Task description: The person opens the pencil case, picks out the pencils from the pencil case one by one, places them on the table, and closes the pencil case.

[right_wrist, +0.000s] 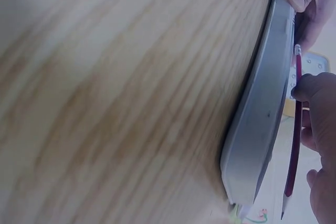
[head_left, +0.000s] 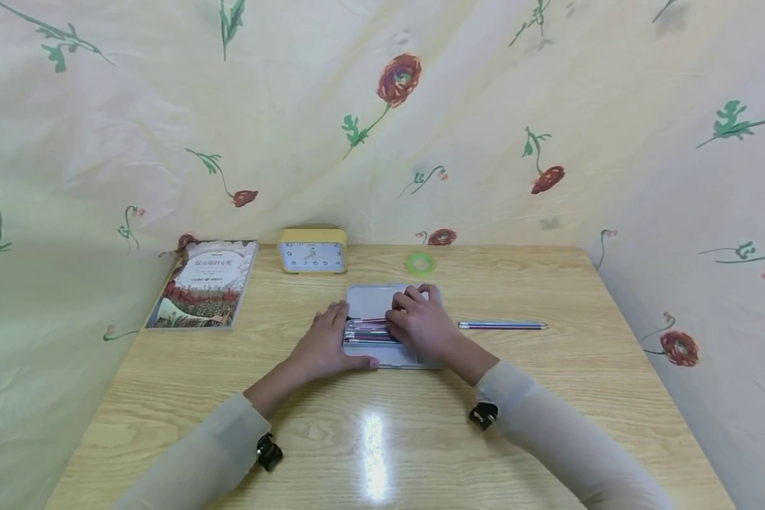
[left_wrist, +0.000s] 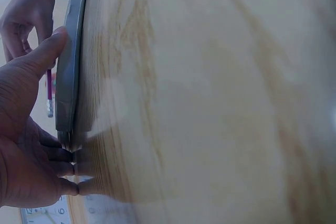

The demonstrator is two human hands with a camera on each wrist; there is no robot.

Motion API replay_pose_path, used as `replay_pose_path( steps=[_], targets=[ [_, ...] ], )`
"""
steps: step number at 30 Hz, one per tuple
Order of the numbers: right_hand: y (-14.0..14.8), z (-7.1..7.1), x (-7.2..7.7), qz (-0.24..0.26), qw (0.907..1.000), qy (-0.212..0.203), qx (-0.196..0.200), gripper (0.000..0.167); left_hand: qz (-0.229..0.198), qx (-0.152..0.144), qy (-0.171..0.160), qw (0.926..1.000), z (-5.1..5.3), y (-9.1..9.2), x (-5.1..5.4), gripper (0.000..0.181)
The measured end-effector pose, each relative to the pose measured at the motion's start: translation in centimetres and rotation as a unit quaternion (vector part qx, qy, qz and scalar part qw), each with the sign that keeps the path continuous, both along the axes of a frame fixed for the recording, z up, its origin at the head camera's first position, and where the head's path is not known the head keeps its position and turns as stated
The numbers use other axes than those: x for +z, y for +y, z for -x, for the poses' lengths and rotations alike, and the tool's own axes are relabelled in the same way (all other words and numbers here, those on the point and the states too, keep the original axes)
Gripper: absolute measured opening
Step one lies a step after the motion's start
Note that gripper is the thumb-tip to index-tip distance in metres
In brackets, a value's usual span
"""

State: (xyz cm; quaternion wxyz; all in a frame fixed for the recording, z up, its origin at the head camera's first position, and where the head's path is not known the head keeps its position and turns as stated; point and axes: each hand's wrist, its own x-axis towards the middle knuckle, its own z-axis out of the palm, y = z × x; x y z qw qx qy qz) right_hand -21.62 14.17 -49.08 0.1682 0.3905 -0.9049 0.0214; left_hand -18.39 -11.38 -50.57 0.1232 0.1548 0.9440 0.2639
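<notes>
An open grey pencil case (head_left: 368, 301) lies on the wooden table with several pencils (head_left: 371, 338) inside. My left hand (head_left: 321, 347) rests against its left end, fingers fairly straight along that side and thumb on the near rim. Over the right part of the case, my right hand (head_left: 423, 326) pinches a dark red pencil (right_wrist: 295, 150). In the right wrist view this pencil runs just above the case, eraser end toward the left hand and sharpened tip the other way. Another pencil (head_left: 503, 325) lies on the table right of the case.
A yellow clock (head_left: 313, 251) stands behind the case on the left. A book (head_left: 202, 285) lies at the far left of the table (head_left: 586, 397). Near the back edge is a roll of green tape (head_left: 420, 264). Floral cloth (head_left: 306, 106) hangs behind and at the sides.
</notes>
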Motion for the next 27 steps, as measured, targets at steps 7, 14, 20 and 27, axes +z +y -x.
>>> replay_pose_path(
  steps=[7,14,20,27],
  targets=[
    [1.4,-0.1,0.3,0.022,0.9993,0.029,0.007,0.009,-0.006,0.000,-0.003,1.0000,-0.1,0.0,0.2,0.143],
    [3.1,0.1,0.1,0.043,0.9981,0.044,0.007,0.009,-0.002,-0.002,-0.006,1.0000,0.1,0.0,-0.2,0.144],
    [4.7,0.1,0.0,0.054,0.9964,0.063,0.013,0.012,-0.011,-0.002,-0.005,0.9999,0.0,-0.1,-0.1,0.144],
    [6.7,-0.1,-0.3,0.074,0.9955,0.059,0.004,0.012,-0.014,-0.005,0.000,0.9999,-0.1,-0.1,0.0,0.143]
  ],
)
